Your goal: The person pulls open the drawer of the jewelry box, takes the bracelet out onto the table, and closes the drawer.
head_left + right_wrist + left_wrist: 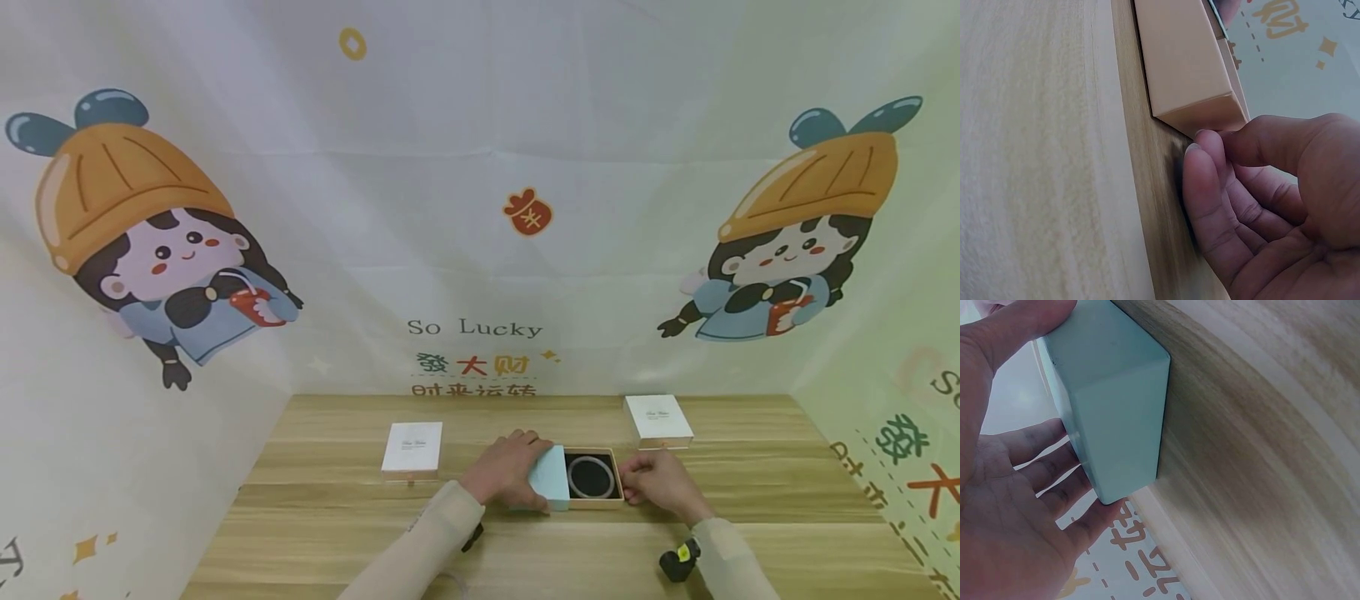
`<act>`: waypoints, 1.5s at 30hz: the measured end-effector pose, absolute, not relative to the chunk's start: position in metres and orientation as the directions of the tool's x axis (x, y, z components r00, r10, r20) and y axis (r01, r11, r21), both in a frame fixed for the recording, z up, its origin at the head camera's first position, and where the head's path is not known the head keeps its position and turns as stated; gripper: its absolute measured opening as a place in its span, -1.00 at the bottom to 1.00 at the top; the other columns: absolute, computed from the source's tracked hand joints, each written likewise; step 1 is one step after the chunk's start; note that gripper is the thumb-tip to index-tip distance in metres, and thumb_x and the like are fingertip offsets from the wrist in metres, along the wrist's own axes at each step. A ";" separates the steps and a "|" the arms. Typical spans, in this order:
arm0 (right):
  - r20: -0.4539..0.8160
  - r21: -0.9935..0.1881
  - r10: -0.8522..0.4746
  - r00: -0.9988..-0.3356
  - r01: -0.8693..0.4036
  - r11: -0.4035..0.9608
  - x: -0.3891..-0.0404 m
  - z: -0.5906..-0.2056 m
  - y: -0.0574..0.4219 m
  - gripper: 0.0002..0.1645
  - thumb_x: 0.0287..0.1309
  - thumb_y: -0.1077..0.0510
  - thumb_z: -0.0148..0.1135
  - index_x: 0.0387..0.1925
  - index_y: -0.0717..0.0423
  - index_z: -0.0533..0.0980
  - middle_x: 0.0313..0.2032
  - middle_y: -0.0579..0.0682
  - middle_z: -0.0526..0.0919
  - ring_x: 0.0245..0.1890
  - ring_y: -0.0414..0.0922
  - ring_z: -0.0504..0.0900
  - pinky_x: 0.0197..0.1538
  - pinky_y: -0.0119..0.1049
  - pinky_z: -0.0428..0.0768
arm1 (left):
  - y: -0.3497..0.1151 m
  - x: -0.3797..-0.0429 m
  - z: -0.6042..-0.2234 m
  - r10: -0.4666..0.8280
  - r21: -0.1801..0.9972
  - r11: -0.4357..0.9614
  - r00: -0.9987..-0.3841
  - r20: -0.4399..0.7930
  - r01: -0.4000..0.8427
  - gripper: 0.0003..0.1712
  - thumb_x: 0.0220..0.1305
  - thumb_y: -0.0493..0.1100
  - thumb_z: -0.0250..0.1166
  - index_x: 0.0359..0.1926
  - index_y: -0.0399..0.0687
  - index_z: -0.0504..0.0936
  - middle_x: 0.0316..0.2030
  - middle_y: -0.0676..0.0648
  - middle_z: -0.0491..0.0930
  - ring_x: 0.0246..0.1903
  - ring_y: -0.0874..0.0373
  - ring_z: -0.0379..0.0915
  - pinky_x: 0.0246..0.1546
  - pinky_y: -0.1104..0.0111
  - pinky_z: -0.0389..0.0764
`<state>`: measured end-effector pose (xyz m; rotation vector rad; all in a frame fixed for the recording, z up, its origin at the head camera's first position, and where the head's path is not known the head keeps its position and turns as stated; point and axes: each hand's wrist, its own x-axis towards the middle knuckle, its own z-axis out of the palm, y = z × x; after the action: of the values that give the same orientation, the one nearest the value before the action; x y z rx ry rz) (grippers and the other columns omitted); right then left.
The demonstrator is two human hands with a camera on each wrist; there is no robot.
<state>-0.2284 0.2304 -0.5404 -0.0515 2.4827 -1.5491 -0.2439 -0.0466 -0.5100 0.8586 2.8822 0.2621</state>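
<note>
A light blue box sleeve (553, 479) lies on the table with its drawer (596, 503) slid partway out to the right. Inside the drawer a pale round bangle (572, 477) rests on a black insert. My left hand (508, 471) grips the sleeve, thumb on the near side and fingers spread along the far side. At the drawer's outer end, my right hand (663, 483) has thumb and fingertips pinched together against the end face. In the right wrist view the peach-coloured drawer side (1185, 56) shows, and the fingertips hide what is pinched.
A white box (412, 450) with small print sits to the left on the wooden table (322, 500). Another white box (658, 419) stands at the back right. A printed cloth wall (600, 275) rises behind the table and along both sides.
</note>
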 end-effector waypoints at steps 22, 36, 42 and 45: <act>-0.013 -0.788 -0.131 -0.991 -0.070 0.611 -0.218 -0.518 0.226 -0.66 0.28 0.15 0.34 0.01 0.26 0.61 -0.15 0.08 0.74 -0.20 -0.09 0.70 -0.18 -0.27 0.68 | -0.046 -0.244 -0.512 0.549 0.212 0.822 -0.834 -0.052 0.528 0.05 -0.09 0.27 0.61 0.43 0.11 0.43 0.23 0.05 0.54 0.08 0.16 0.42 0.14 0.22 0.54; 0.160 -0.545 -0.286 -0.945 -0.326 0.772 -0.205 -0.506 0.204 -0.32 0.14 -0.04 0.50 0.25 0.11 0.55 0.24 0.24 0.58 0.22 0.29 0.55 0.19 0.26 0.56 | -0.047 -0.246 -0.516 0.548 0.205 0.823 -0.835 -0.040 0.530 0.05 -0.09 0.29 0.61 0.42 0.11 0.44 0.21 0.05 0.54 0.05 0.17 0.41 0.08 0.26 0.53; 0.212 -0.421 -0.361 -0.908 -0.418 0.805 -0.206 -0.507 0.188 -0.34 0.04 -0.03 0.55 0.18 0.05 0.59 0.12 0.13 0.62 0.02 0.07 0.62 -0.03 -0.02 0.65 | -0.047 -0.245 -0.514 0.546 0.209 0.825 -0.836 -0.054 0.526 0.04 -0.07 0.28 0.59 0.43 0.11 0.43 0.21 0.06 0.54 0.05 0.19 0.40 0.08 0.27 0.52; 0.209 -0.384 -0.385 -0.899 -0.438 0.813 -0.206 -0.507 0.183 -0.36 0.05 -0.01 0.54 0.17 0.06 0.60 0.10 0.13 0.62 -0.01 0.06 0.63 -0.07 -0.05 0.66 | -0.047 -0.245 -0.514 0.548 0.209 0.824 -0.835 -0.053 0.527 0.04 -0.07 0.27 0.59 0.43 0.11 0.43 0.21 0.07 0.53 0.05 0.19 0.40 0.09 0.26 0.52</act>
<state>-0.2061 0.1825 -0.5074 -0.7078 3.1059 -0.7065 -0.2450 -0.0468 -0.5138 0.8554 2.8939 0.2826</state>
